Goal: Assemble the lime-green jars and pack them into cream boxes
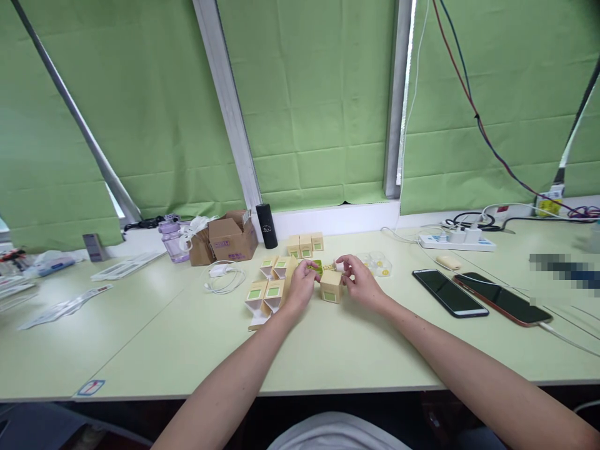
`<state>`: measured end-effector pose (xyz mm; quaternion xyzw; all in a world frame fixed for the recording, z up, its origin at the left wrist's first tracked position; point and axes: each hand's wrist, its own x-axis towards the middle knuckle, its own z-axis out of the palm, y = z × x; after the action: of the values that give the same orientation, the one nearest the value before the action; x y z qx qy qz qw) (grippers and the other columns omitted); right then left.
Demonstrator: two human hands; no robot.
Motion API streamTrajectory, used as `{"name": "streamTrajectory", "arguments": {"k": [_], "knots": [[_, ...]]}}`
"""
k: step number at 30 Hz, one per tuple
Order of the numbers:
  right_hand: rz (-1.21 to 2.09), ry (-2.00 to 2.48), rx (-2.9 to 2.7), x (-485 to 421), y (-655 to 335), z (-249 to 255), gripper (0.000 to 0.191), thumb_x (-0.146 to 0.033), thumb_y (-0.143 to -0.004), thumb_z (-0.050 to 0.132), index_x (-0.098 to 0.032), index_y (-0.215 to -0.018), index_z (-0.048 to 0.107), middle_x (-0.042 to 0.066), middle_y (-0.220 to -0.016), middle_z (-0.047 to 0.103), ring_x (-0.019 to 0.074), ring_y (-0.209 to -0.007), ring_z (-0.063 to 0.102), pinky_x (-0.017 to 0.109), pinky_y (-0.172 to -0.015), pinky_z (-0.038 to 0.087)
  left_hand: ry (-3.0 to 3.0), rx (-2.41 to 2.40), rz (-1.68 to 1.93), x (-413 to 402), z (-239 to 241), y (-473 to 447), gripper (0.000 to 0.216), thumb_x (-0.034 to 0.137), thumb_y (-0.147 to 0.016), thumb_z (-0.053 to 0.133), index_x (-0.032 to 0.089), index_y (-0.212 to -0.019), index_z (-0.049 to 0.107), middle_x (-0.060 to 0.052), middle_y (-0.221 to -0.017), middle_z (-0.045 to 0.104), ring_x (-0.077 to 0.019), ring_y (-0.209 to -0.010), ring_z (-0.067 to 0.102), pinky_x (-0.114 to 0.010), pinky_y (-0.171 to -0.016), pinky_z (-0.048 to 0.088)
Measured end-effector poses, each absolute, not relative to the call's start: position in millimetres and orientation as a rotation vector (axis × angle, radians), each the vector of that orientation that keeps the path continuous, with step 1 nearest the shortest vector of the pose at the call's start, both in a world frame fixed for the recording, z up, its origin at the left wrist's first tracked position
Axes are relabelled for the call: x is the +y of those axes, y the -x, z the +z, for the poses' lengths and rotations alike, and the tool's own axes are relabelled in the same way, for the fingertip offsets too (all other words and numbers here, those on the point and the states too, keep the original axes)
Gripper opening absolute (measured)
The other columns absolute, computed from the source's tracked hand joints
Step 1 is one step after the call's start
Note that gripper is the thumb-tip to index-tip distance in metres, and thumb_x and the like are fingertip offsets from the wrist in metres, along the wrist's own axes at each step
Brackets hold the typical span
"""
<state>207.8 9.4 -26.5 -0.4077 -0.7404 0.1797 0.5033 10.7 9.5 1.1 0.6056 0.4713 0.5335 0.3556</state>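
In the middle of the table stands a small tan carton (330,290) with a green label, between my two hands. My left hand (302,285) is closed at its upper left, its fingertips on a small green printed piece (318,266). My right hand (360,282) is closed at the carton's right side, its fingertips pinching a small white piece (339,266) just above the carton; its exact kind is too small to tell. Left of my left hand are several similar tan cartons (257,290) with white flaps folded out. Behind them stand more small cartons (306,245).
A clear plastic tray (379,264) with yellow spots lies behind my right hand. Two phones (450,292) and a power strip (457,240) are on the right. At the back left are a cardboard box (230,237), a black cylinder (266,226), a purple bottle (173,242) and a coiled white cable (224,275).
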Motion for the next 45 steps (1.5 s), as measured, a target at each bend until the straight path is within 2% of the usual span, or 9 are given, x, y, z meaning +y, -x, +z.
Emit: {"name": "streamTrajectory", "arguments": {"k": [5,12,19,22,26,31,39,42,45], "knots": [[0.573,0.982,-1.662,14.1,-210.3,-27.9,0.040,-0.013,-0.082,0.047,-0.026,-0.119,0.054,0.003,-0.106,0.050,0.0142,-0.075,0.062,0.027,-0.059,0.054,-1.578,1.298,1.414,6.3,6.7,-9.1,0.016,0.015,-0.083,0.050,0.023,-0.094,0.059,0.002,-0.068,0.066,-0.0192,-0.074,0.063,-0.031,-0.079,0.044],[0.787,1.041,-1.565,11.8,-208.0,-23.0,0.029,-0.020,-0.085,0.044,-0.025,-0.112,0.053,0.002,-0.098,0.050,0.0169,-0.083,0.066,0.024,-0.054,0.055,-1.649,1.314,1.498,8.2,3.9,-7.2,0.009,0.019,-0.090,0.053,0.024,-0.096,0.057,0.001,-0.074,0.066,-0.0204,-0.077,0.065,-0.033,-0.080,0.046],[0.409,1.428,-1.782,12.7,-216.0,-22.3,0.039,-0.003,-0.080,0.048,-0.023,-0.112,0.060,0.004,-0.101,0.066,0.0181,-0.089,0.062,0.028,-0.074,0.045,-2.014,1.320,1.535,-6.4,11.7,-10.6,0.022,0.014,-0.086,0.063,0.025,-0.104,0.062,-0.008,-0.104,0.067,-0.0281,-0.112,0.059,-0.042,-0.102,0.044],[0.423,1.592,-1.930,6.8,-215.3,-18.5,0.040,-0.003,-0.080,0.053,-0.023,-0.114,0.064,0.006,-0.104,0.071,0.0202,-0.092,0.064,0.027,-0.069,0.037,-2.178,1.283,1.420,-13.0,15.7,-16.2,0.032,0.013,-0.082,0.066,0.027,-0.111,0.064,-0.010,-0.112,0.067,-0.0331,-0.122,0.053,-0.048,-0.109,0.039],[0.393,1.650,-2.037,-1.2,-209.6,-12.2,0.026,-0.011,-0.085,0.057,-0.022,-0.105,0.068,0.007,-0.099,0.075,0.0217,-0.089,0.065,0.028,-0.064,0.030,-2.359,1.247,1.122,-17.5,14.8,-22.9,0.041,0.021,-0.080,0.071,0.028,-0.120,0.064,-0.012,-0.123,0.066,-0.0372,-0.124,0.050,-0.052,-0.110,0.036],[0.383,1.647,-2.062,-5.6,-207.6,-7.6,0.019,-0.010,-0.084,0.059,-0.021,-0.096,0.070,0.007,-0.090,0.075,0.0209,-0.082,0.065,0.028,-0.063,0.030,-2.503,1.248,0.939,-13.8,18.0,-25.5,0.044,0.017,-0.075,0.069,0.026,-0.117,0.065,-0.014,-0.117,0.067,-0.0376,-0.117,0.053,-0.051,-0.109,0.035],[0.387,1.641,-2.054,-7.7,-207.0,-6.9,0.016,-0.012,-0.087,0.060,-0.021,-0.095,0.071,0.007,-0.090,0.075,0.0202,-0.082,0.066,0.027,-0.064,0.031,-2.544,1.140,0.893,18.6,41.6,-22.3,0.038,0.009,-0.054,0.080,0.027,-0.082,0.061,-0.004,-0.069,0.059,-0.0356,-0.093,0.059,-0.042,-0.096,0.044],[0.407,1.623,-2.050,-6.5,-207.6,-7.6,0.015,-0.012,-0.088,0.062,-0.020,-0.097,0.070,0.006,-0.091,0.074,0.0190,-0.083,0.066,0.026,-0.066,0.033,-2.443,1.204,0.906,35.7,61.7,-21.8,0.045,0.008,-0.052,0.082,0.026,-0.089,0.064,-0.004,-0.072,0.061,-0.0334,-0.088,0.061,-0.037,-0.089,0.046],[0.434,1.631,-2.052,-6.3,-208.2,-7.5,0.015,-0.014,-0.089,0.062,-0.020,-0.100,0.070,0.005,-0.090,0.074,0.0179,-0.081,0.065,0.026,-0.066,0.033,-2.658,1.354,0.725,52.1,89.2,-23.1,0.057,0.006,-0.059,0.079,0.023,-0.111,0.065,-0.009,-0.091,0.068,-0.0365,-0.101,0.062,-0.038,-0.091,0.045]]}}
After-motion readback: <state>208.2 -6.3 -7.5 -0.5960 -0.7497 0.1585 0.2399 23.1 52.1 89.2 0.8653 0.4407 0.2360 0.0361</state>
